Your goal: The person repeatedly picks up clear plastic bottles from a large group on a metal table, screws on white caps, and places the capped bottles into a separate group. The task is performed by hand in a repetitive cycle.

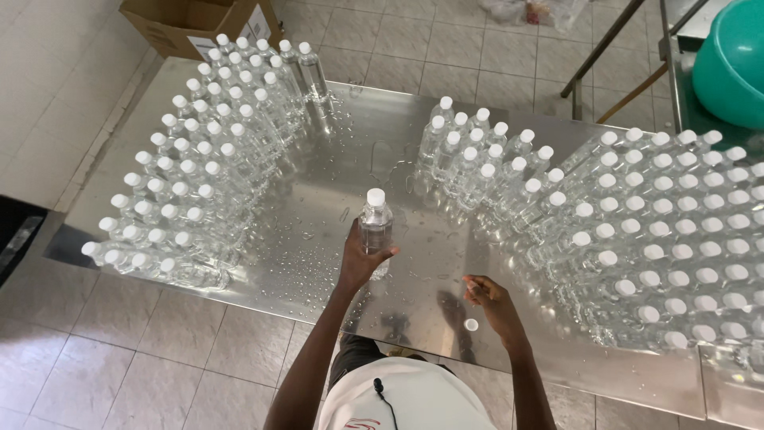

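My left hand (358, 259) grips a clear plastic water bottle (376, 223) with a white cap, standing upright on the wet steel table (334, 167). My right hand (487, 296) hovers low over the table to the right of it, fingers loosely curled and blurred; whether it holds anything I cannot tell. A loose white cap (471, 324) lies on the table just beside and below that hand.
Several capped bottles stand in rows on the left (191, 183) and in a larger block on the right (637, 223). A cardboard box (191, 24) sits on the floor at the far left, a teal basin (732, 64) at the top right.
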